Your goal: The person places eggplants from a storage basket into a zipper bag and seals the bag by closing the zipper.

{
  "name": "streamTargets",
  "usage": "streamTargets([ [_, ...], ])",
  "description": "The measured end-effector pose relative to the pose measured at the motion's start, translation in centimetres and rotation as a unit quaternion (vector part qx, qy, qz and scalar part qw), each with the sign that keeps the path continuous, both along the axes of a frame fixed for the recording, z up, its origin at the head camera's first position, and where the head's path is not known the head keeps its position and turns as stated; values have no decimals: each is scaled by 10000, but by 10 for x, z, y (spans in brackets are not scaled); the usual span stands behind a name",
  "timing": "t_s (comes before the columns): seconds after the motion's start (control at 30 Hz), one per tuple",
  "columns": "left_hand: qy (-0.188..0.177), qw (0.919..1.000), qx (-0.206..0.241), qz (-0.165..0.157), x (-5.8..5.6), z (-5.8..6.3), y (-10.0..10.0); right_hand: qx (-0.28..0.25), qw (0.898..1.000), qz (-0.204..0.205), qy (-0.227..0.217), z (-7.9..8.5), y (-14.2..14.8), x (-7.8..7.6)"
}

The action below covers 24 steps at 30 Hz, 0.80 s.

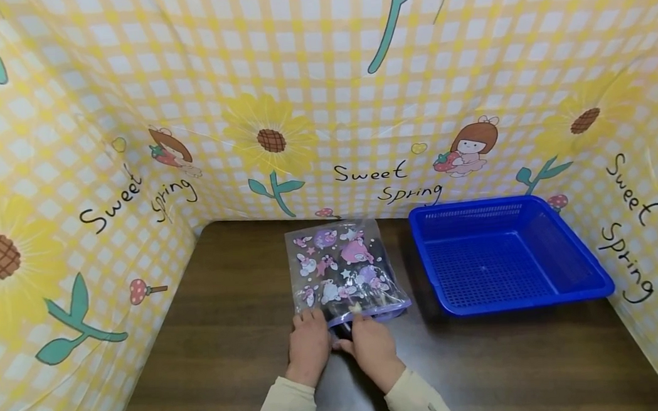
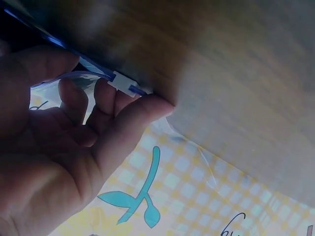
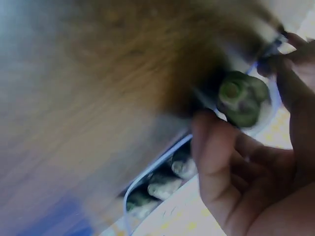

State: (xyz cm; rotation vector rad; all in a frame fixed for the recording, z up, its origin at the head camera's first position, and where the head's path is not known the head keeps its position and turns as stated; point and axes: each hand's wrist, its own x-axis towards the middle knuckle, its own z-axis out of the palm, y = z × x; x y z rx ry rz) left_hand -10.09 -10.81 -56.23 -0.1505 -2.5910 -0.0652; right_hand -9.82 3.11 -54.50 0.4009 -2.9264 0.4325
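A clear zip bag printed with pink and purple cartoon figures lies on the table, its purple zip edge toward me. Dark eggplants show faintly through the plastic. In the right wrist view, a green stem end pokes up at the bag's mouth, and several paler ends sit further along inside. My left hand pinches the mouth's left corner, close to a white slider on the zip. Beside it, my right hand grips the bag's edge between thumb and fingers. The mouth is parted between the hands.
A blue plastic basket with a mesh floor stands right of the bag. The brown wooden table is bounded at the back and sides by yellow checked cloth.
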Motion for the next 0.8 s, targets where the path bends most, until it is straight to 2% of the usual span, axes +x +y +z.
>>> streamTargets([
  [0.1,-49,10000,-35,19,0,3,1,-177,9985,164,-495,4,14,7],
  [0.23,-81,9999,-81,23,-2,4,1,-242,9950,367,-902,12,32,17],
  [0.33,-26,10000,-28,5,-3,3,0,-212,9956,497,-771,15,37,22],
  [0.5,28,10000,45,-39,-4,0,-1,-150,9974,636,-316,10,32,23],
  [0.67,173,9997,-40,-179,-3,-2,-1,-86,9985,531,-102,5,20,20],
  [0.8,207,9996,-18,-186,-2,-3,-1,-67,9994,314,-164,2,8,14],
])
